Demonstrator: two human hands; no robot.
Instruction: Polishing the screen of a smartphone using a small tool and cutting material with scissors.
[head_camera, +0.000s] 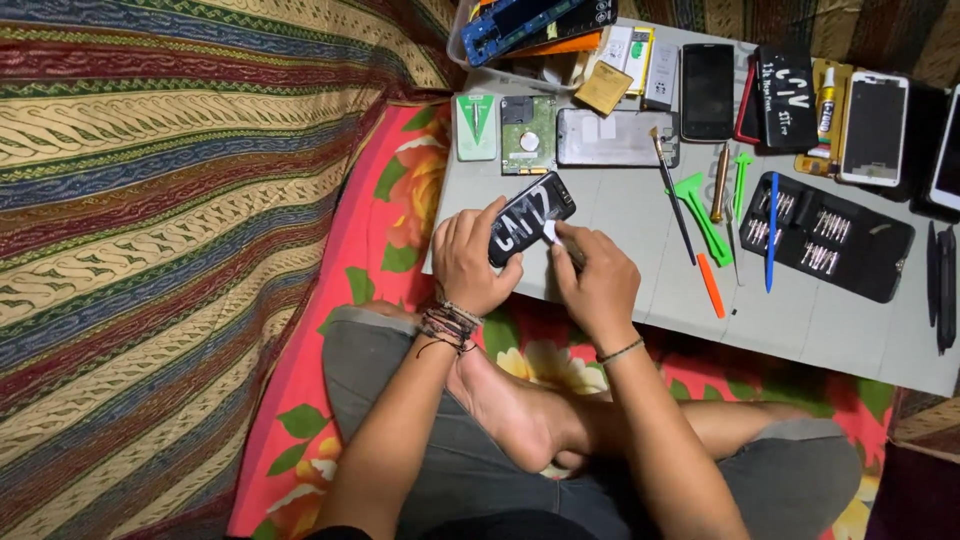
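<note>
I'm gripping a black phone in my left hand; my right hand is pinching a white pick against it (green pry tools and screwdriver kit lying near on the bench).

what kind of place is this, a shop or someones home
Probably a home corner used for phone repair. The person sits cross-legged on a floral mat at a low grey table, with an open screwdriver kit, plastic pry tools and several phones laid out.

dark phone screen, white-framed screen, green packet
</note>
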